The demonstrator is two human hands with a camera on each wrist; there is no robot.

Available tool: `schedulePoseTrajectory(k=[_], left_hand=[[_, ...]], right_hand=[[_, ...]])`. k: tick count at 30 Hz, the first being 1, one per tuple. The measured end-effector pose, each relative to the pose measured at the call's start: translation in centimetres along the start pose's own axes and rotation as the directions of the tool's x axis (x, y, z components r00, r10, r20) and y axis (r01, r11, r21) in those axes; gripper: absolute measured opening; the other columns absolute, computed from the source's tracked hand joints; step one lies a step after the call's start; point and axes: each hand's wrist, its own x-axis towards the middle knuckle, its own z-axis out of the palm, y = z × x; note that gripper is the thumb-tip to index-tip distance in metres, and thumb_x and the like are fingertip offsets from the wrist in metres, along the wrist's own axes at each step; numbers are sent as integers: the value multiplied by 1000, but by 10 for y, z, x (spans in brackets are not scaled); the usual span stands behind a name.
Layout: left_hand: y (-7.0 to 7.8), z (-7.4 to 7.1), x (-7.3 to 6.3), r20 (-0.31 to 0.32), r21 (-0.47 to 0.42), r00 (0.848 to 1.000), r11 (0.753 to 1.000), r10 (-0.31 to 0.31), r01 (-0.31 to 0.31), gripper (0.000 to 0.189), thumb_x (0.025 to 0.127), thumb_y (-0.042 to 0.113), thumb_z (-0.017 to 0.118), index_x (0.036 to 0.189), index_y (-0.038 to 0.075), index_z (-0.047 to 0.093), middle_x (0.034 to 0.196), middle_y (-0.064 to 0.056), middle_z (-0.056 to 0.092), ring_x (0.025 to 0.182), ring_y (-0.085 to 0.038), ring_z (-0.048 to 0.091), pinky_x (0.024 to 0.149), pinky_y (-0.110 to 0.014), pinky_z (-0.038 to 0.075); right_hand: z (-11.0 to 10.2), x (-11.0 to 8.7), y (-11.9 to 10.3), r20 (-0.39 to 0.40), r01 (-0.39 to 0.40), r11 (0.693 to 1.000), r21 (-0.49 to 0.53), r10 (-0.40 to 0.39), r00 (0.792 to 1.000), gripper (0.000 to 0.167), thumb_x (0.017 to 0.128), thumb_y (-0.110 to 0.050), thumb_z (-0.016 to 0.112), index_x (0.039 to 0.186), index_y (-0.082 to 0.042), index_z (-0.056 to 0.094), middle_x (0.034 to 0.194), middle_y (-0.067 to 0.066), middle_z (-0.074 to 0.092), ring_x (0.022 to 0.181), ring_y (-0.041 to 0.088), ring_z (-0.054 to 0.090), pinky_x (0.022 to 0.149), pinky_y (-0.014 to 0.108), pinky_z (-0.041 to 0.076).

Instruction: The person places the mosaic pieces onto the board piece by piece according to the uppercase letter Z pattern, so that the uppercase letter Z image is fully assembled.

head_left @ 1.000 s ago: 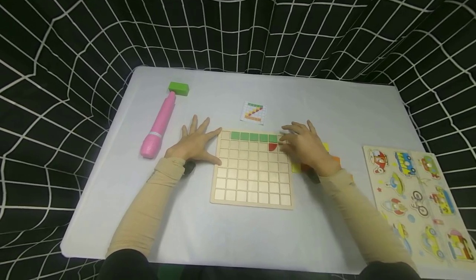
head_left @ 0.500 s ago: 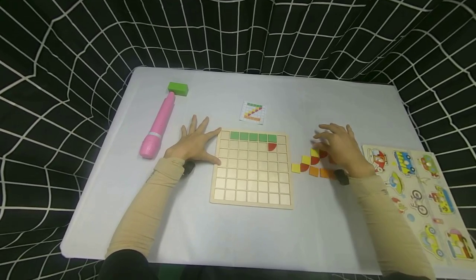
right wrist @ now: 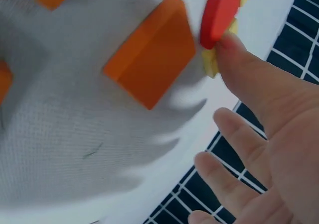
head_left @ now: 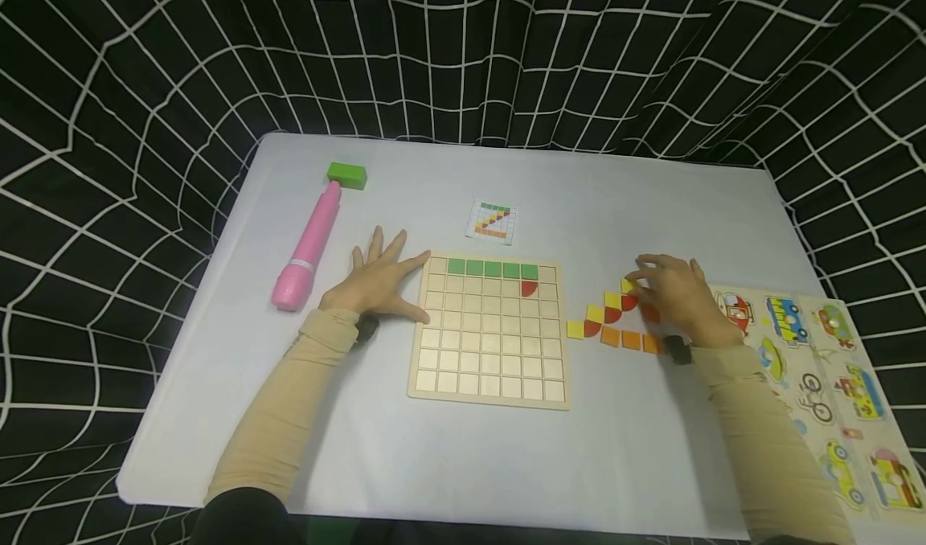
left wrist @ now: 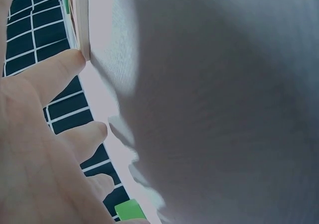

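Observation:
A wooden grid board [head_left: 489, 403] lies mid-table, with a row of green square tiles [head_left: 493, 269] near its far edge. Beneath the rightmost green tile sits a red quarter-circle tile [head_left: 530, 288]. My left hand [head_left: 374, 282] is spread at the board's left side; in the left wrist view a finger [left wrist: 62, 69] touches the board edge [left wrist: 82, 22]. Right of the board, my right hand [head_left: 676, 297] has its fingertips at a yellow tile [head_left: 627, 286]. In the right wrist view a fingertip meets a red piece [right wrist: 219, 15]; whether it pinches anything is unclear.
Yellow and red tiles [head_left: 612, 315] form a stepped line beside orange tiles [head_left: 631, 341], partly under my right hand. A pattern card [head_left: 493, 222] lies beyond the board. A pink stick [head_left: 311, 247] and green block [head_left: 347, 176] are left; a picture puzzle [head_left: 817, 352] is right.
My right hand has moved right, away from the board's top right corner, uncovering the loose tiles, then settled with its fingertips at the yellow tile. My left hand has stayed put.

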Motion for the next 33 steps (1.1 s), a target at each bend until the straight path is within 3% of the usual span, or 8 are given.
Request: schedulePoseTrajectory(k=[11, 15, 18, 24, 33], left_hand=[[-1, 1, 1, 0, -4, 1000, 1000, 8, -8, 116, 71, 65, 85, 164, 29, 28, 176, -17, -6, 157, -49, -25, 120, -82, -6], [-1, 1, 1, 0, -3, 1000, 1000, 5, -5, 116, 70, 66, 85, 164, 30, 28, 176, -17, -7, 157, -48, -26, 120, -81, -6], [-1, 1, 1, 1, -2, 1000, 1000, 1, -1, 116, 70, 66, 85, 164, 30, 28, 176, -16, -8, 157, -48, -26, 120, -81, -6], [-2, 0, 0, 4, -6, 1000, 1000, 1, -1, 116, 70, 66, 85, 164, 30, 28, 176, -16, -9, 156, -48, -27, 120, -80, -7], [-2, -1, -1, 13, -1, 1000, 1000, -2, 2, 116, 71, 66, 85, 165, 29, 27, 176, -16, -9, 156, -48, -27, 120, -80, -7]], right_hand=[[4, -1, -1, -46, 24, 1000, 16, -23, 999, 32, 93, -13, 74, 123, 0, 72, 149, 27, 55, 140, 51, 46, 112, 84, 25], [2, 2, -8, -77, 18, 997, 74, -12, 997, 32, 91, -13, 76, 120, 1, 72, 152, 28, 51, 145, 57, 37, 116, 84, 18], [-4, 7, -21, -94, 19, 995, 97, -10, 996, 34, 90, -14, 78, 120, 2, 72, 157, 29, 46, 150, 60, 27, 119, 83, 9], [-6, 19, -57, -134, 86, 996, 24, -82, 988, 31, 89, -11, 79, 117, 1, 74, 156, 27, 47, 150, 58, 30, 119, 83, 12], [1, 41, -116, -71, 208, 977, 45, -205, 976, 34, 90, -19, 79, 119, -1, 75, 157, 21, 50, 152, 52, 33, 122, 79, 14]])
